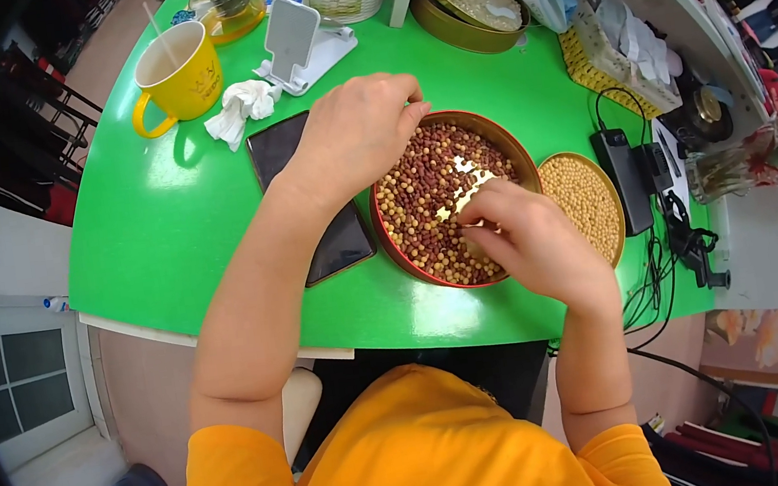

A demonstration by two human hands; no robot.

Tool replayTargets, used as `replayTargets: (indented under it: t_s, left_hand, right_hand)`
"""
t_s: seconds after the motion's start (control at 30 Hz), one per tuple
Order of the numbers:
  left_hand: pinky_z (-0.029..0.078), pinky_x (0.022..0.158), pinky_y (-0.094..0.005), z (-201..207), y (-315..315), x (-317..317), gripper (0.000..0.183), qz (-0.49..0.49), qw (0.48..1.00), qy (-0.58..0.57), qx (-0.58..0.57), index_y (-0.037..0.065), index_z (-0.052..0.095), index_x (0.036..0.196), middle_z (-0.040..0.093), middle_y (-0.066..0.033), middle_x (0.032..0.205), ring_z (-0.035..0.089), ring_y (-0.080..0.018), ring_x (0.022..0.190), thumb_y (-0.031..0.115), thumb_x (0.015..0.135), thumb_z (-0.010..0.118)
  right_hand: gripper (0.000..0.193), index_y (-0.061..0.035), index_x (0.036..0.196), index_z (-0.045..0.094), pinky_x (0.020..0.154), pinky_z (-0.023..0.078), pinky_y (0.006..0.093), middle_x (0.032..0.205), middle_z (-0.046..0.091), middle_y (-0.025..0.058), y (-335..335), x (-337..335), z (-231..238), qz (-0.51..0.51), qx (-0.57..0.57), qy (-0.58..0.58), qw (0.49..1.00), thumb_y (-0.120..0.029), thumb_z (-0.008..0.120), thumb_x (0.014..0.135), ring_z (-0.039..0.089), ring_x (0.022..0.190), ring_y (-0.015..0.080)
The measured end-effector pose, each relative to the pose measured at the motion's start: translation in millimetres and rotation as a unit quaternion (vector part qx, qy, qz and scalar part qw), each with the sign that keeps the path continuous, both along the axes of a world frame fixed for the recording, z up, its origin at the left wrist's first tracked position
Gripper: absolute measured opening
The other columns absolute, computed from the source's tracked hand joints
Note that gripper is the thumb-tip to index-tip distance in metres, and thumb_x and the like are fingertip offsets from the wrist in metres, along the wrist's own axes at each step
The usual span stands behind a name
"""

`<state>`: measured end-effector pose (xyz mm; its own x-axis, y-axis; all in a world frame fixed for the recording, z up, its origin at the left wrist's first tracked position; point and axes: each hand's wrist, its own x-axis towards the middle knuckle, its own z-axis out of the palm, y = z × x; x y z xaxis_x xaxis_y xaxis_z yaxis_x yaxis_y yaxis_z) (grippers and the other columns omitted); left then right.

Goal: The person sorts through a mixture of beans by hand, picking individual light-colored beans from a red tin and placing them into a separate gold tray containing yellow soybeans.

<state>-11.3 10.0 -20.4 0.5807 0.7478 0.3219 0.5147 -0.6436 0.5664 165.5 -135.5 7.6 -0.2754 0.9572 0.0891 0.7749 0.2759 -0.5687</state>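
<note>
Sorting step, apparently: mixed beans (410,181) in round tin (520,157) on desk (158,283), soybeans (580,203) in shallow dish (619,208) just right. Right hand (541,243) low over beans, left hand (359,129) by far rim; both sets of fingers narrow, can't tell contents. Next move likely needs precise single-bean pinch.

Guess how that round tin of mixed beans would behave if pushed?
The red-rimmed tin would probably slide rather than tip, being wide and low on a glossy green tabletop. Its smooth metallic wall looks stiff, so it should hold shape. The loose, rounded beans would likely shift inside.
</note>
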Motion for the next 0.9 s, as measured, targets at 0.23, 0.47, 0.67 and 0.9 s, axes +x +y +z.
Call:
replayTargets:
  t_s: [0.23,0.47,0.67,0.9]
  left_hand:
    - [0.053,0.077,-0.0481,-3,-2,4,0.023,-0.002,1.000,-0.006,0.000,0.003,0.069,0.095,0.070,-0.0168,0.091,0.067,-0.0367,0.089,0.025,0.094,0.062]
    - [0.053,0.077,-0.0484,-4,0,-1,0.023,0.004,1.000,-0.004,0.007,0.003,0.069,0.094,0.070,-0.0166,0.090,0.067,-0.0370,0.088,0.024,0.094,0.062]
    - [0.053,0.076,-0.0489,-6,-1,0,0.023,0.000,1.000,-0.004,0.006,0.003,0.068,0.093,0.069,-0.0166,0.090,0.067,-0.0370,0.088,0.025,0.094,0.062]
    - [0.053,0.076,-0.0476,-7,-2,1,0.023,-0.004,1.000,-0.008,0.013,0.003,0.067,0.093,0.069,-0.0165,0.090,0.067,-0.0368,0.087,0.025,0.095,0.062]
  right_hand:
    - [0.011,0.0017,0.093,0.064,0.077,0.050,0.0435,0.090,0.062,0.0162,9,-1,-19,0.001,-0.028,-0.039,0.999,-0.005,0.067,0.085,0.062,0.086,0.0370]
    - [0.010,0.0016,0.092,0.063,0.077,0.050,0.0447,0.090,0.062,0.0167,9,-7,-22,0.000,-0.022,-0.090,0.996,-0.004,0.066,0.085,0.063,0.087,0.0378]
    - [0.009,0.0012,0.092,0.064,0.076,0.051,0.0446,0.089,0.062,0.0171,6,-3,-15,-0.023,-0.016,-0.067,0.997,-0.004,0.065,0.085,0.063,0.086,0.0381]
    - [0.010,0.0015,0.093,0.063,0.075,0.050,0.0455,0.089,0.063,0.0177,4,-6,-17,0.027,-0.050,-0.027,0.998,-0.004,0.066,0.085,0.063,0.085,0.0387]
